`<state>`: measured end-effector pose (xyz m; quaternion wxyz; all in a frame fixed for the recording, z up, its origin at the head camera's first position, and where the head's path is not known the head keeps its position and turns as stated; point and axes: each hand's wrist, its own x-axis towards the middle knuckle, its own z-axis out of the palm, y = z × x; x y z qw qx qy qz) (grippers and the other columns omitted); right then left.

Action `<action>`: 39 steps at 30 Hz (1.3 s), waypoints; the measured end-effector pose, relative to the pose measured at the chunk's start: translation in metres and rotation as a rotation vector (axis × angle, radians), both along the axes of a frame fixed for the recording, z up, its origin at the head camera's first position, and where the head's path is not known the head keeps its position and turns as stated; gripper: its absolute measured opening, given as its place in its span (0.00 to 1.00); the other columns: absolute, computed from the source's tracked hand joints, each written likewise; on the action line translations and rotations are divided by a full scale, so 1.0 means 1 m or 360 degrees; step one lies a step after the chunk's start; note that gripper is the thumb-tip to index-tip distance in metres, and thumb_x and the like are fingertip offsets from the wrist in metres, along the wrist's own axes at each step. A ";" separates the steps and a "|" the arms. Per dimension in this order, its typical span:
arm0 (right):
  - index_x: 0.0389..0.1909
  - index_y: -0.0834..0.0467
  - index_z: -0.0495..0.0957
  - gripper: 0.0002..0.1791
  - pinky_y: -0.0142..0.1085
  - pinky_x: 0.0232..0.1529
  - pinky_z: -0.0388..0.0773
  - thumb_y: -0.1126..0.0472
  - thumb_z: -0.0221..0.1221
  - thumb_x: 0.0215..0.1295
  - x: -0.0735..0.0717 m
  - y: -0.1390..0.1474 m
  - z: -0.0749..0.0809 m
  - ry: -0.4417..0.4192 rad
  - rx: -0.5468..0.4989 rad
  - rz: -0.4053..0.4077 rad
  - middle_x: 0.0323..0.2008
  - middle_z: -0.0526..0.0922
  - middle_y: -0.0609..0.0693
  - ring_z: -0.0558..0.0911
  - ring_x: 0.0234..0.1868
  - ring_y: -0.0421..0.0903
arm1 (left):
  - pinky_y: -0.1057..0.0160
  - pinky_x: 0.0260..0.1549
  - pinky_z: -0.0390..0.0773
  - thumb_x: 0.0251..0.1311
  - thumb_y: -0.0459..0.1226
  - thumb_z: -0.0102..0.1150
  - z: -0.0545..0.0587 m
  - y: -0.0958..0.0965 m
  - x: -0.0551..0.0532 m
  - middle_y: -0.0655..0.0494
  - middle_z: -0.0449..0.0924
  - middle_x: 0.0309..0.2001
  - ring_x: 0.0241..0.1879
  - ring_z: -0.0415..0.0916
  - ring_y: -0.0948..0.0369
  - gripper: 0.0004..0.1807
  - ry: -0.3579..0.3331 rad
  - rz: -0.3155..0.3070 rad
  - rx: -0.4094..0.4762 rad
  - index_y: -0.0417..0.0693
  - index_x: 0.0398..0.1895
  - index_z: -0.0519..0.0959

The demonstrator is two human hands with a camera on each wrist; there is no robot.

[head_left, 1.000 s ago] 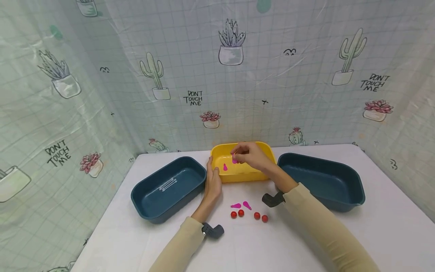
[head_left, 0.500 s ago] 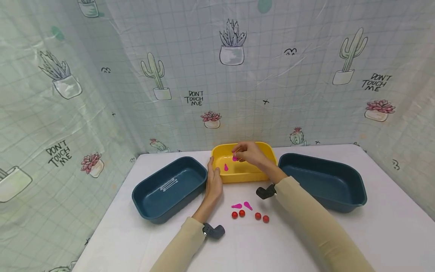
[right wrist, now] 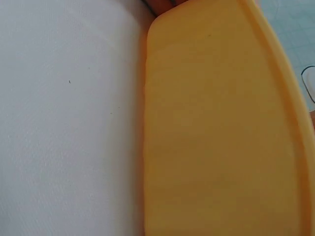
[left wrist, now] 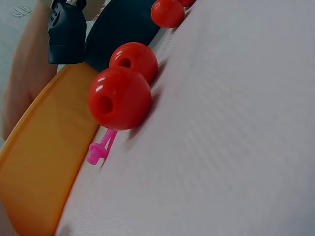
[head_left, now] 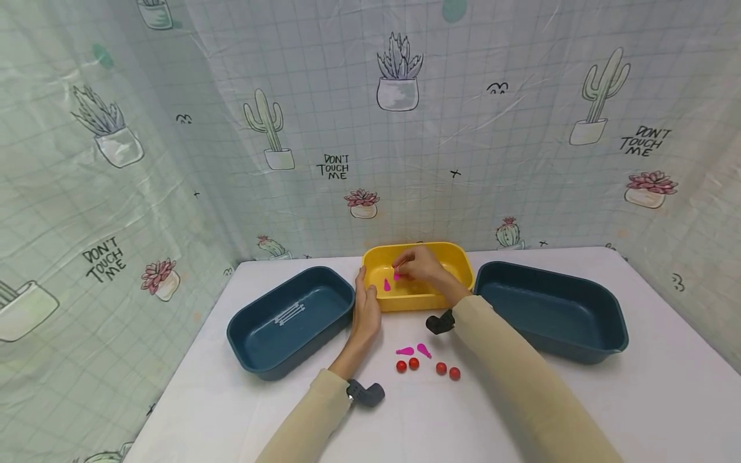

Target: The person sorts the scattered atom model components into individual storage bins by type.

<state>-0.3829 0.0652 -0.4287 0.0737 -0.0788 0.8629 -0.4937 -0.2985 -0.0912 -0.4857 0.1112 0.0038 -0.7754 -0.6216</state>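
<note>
My left hand (head_left: pixel 366 310) rests against the left front corner of the yellow bin (head_left: pixel 428 302), its fingers straight along the outer side and its thumb near the rim. Over the inside of that bin, my right hand (head_left: pixel 421 262) pinches a small pink bulb-shaped piece (head_left: pixel 397 275) between its fingertips. A second pink bulb-shaped piece (head_left: pixel 386 285) lies on the bin floor to the left. In the right wrist view the bin's yellow wall (right wrist: pixel 216 118) hides the held piece and most of the hand.
Two pink pieces (head_left: pixel 405 351) lie on the white table before the yellow bin, near several red beads with holes (left wrist: pixel 120 98). A dark blue bin (head_left: pixel 260 360) on the left contains thin white sticks (head_left: pixel 289 313). Another dark blue bin (head_left: pixel 556 315) stands right.
My right hand has lowered slightly into the yellow bin with the pink piece, and its forearm has shifted left. My left hand keeps its place against the bin.
</note>
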 end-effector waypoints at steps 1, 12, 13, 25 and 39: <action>0.43 0.65 0.88 0.08 0.28 0.35 0.84 0.67 0.67 0.66 0.000 -0.001 -0.001 -0.0008 0.0000 -0.0002 0.37 0.88 0.57 0.85 0.31 0.44 | 0.45 0.82 0.44 0.80 0.38 0.34 0.000 0.000 0.000 0.51 0.47 0.84 0.84 0.45 0.51 0.31 -0.0006 -0.0001 0.0002 0.51 0.83 0.50; 0.41 0.67 0.88 0.07 0.32 0.32 0.85 0.68 0.68 0.65 -0.003 -0.002 -0.008 -0.0075 0.0014 0.0005 0.32 0.90 0.59 0.90 0.29 0.49 | 0.45 0.82 0.44 0.80 0.37 0.34 0.000 -0.001 0.000 0.51 0.48 0.84 0.84 0.45 0.50 0.30 0.0021 -0.0001 0.0010 0.50 0.83 0.51; 0.41 0.67 0.88 0.07 0.32 0.32 0.85 0.68 0.68 0.65 -0.004 -0.002 -0.009 -0.0063 0.0038 0.0010 0.32 0.90 0.58 0.90 0.28 0.48 | 0.45 0.82 0.44 0.80 0.37 0.34 0.000 -0.001 0.000 0.50 0.48 0.84 0.84 0.45 0.50 0.30 0.0025 0.0000 0.0007 0.50 0.83 0.51; 0.40 0.64 0.89 0.07 0.27 0.27 0.78 0.65 0.68 0.65 -0.006 -0.002 -0.013 -0.0014 0.0242 0.0086 0.27 0.86 0.54 0.80 0.22 0.44 | 0.45 0.82 0.45 0.80 0.38 0.34 0.001 0.000 0.002 0.52 0.48 0.84 0.84 0.45 0.50 0.31 -0.0005 -0.0010 0.0010 0.52 0.84 0.50; 0.41 0.66 0.88 0.07 0.25 0.27 0.76 0.67 0.67 0.66 0.001 -0.005 -0.010 -0.0032 0.0313 0.0120 0.31 0.87 0.56 0.78 0.25 0.43 | 0.46 0.82 0.45 0.81 0.39 0.35 0.002 -0.002 0.003 0.53 0.47 0.84 0.84 0.45 0.52 0.31 -0.0024 -0.0039 0.0015 0.53 0.84 0.49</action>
